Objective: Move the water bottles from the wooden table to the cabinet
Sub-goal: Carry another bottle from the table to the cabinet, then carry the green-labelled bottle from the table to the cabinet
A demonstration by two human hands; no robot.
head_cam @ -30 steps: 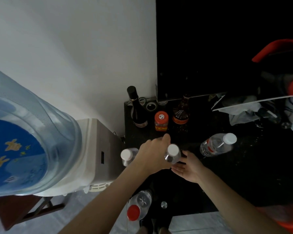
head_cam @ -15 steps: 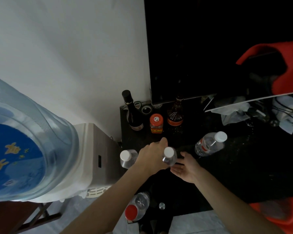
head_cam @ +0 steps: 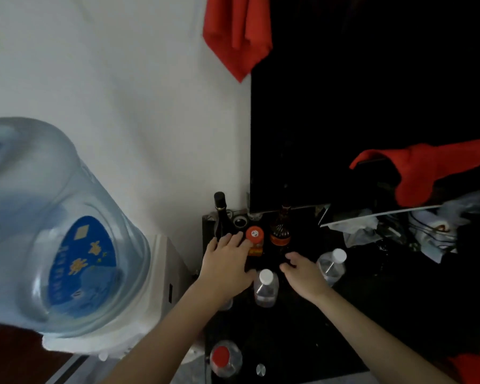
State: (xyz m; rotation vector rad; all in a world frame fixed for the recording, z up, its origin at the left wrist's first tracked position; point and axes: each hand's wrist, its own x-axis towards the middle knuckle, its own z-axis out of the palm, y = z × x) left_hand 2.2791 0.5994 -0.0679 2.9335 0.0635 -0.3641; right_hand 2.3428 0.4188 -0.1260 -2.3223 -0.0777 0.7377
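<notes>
A clear water bottle with a white cap (head_cam: pixel 266 289) stands upright on the black cabinet top (head_cam: pixel 302 333), between my two hands. My left hand (head_cam: pixel 226 263) hovers just left of it with fingers spread and straight, holding nothing. My right hand (head_cam: pixel 302 274) is just right of it, fingers loosely curled, empty. A second white-capped bottle (head_cam: pixel 331 266) stands further right. A red-capped bottle (head_cam: pixel 225 358) stands near the cabinet's front left corner. Another bottle is mostly hidden under my left wrist.
Behind my hands stand a dark wine bottle (head_cam: pixel 221 214), an orange-lidded jar (head_cam: pixel 255 241) and a brown bottle (head_cam: pixel 280 231). A large water dispenser jug (head_cam: pixel 53 231) fills the left. Red cloth (head_cam: pixel 427 167) and clutter lie at the right.
My left hand has let go of the white-capped bottle, which now stands alone on the cabinet. Both hands have drawn apart from it. The camera tilted upward.
</notes>
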